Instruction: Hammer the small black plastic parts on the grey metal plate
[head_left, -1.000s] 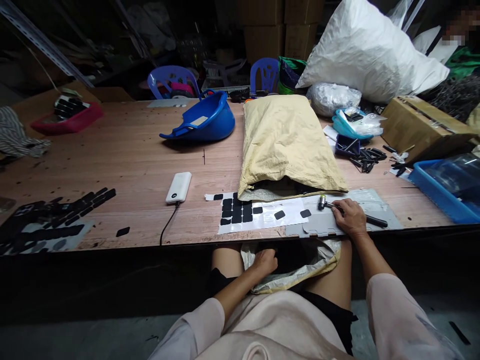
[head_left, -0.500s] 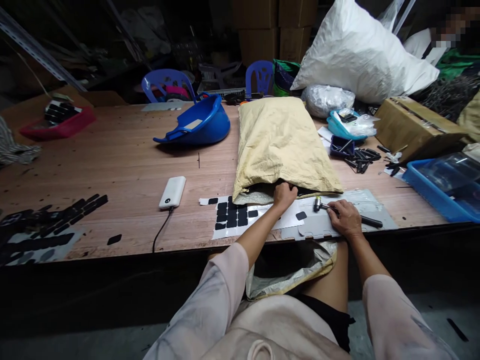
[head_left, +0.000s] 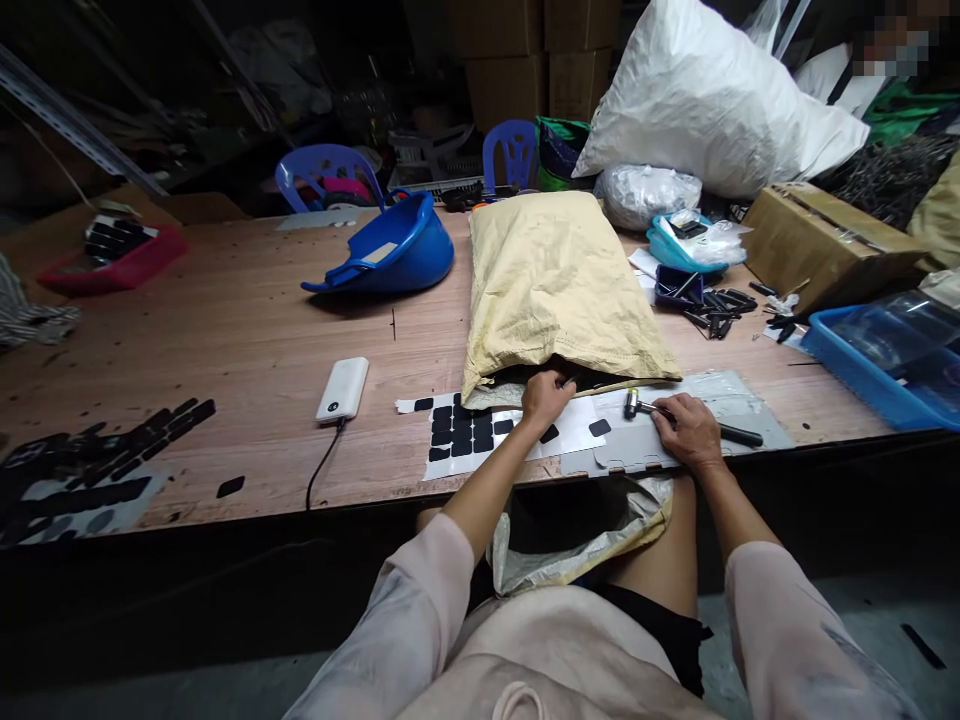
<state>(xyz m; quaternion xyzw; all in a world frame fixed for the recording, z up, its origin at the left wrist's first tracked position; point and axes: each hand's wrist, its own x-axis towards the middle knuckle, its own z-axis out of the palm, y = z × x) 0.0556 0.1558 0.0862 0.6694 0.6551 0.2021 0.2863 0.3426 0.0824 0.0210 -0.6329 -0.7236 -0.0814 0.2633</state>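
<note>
A pale yellow woven sack lies on the table with its dark mouth toward me. My left hand is closed at that mouth, fingertips pinched on a small dark thing too hidden to name. My right hand is wrapped round the handle of a small hammer, which rests on a grey board. Left of the board, a white sheet carries several black rounded pads. A second open sack sits between my legs, below the table edge.
A white power bank with a cable lies to the left, a blue basin beyond it. Black strips lie far left. At right are a blue tray, a cardboard box and loose black pieces.
My left hand has drawn back slightly from the sack mouth, toward the left, with a small dark thing at its fingertips. My right hand stays on the hammer.
</note>
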